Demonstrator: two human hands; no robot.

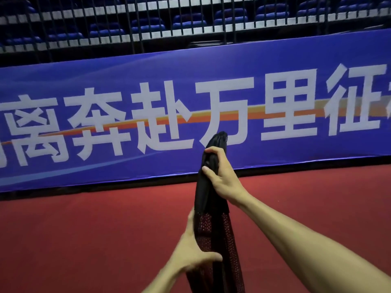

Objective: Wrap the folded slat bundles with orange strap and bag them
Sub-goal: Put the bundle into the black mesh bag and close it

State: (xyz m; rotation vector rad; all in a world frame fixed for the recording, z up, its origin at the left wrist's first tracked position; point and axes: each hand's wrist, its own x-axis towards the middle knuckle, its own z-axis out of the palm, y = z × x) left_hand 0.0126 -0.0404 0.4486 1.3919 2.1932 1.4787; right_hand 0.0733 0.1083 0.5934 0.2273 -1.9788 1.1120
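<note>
The right hand is clenched around the upper part of a long black bag, fingers curled over its far side and thumb pressed on the near side, just below the gathered drawstring top. The left hand grasps the same bag lower down, on its mesh section, with the thumb laid across the front. Both bare forearms reach in from the lower right and lower middle. The bag stands nearly upright between the hands, held in the air above the red floor; its upper half is solid black fabric, its lower half open mesh showing red through the holes. What it contains cannot be made out. Beyond the floor runs a blue banner with large white characters, and behind that a dark railing fronts rows of blue seats.
</note>
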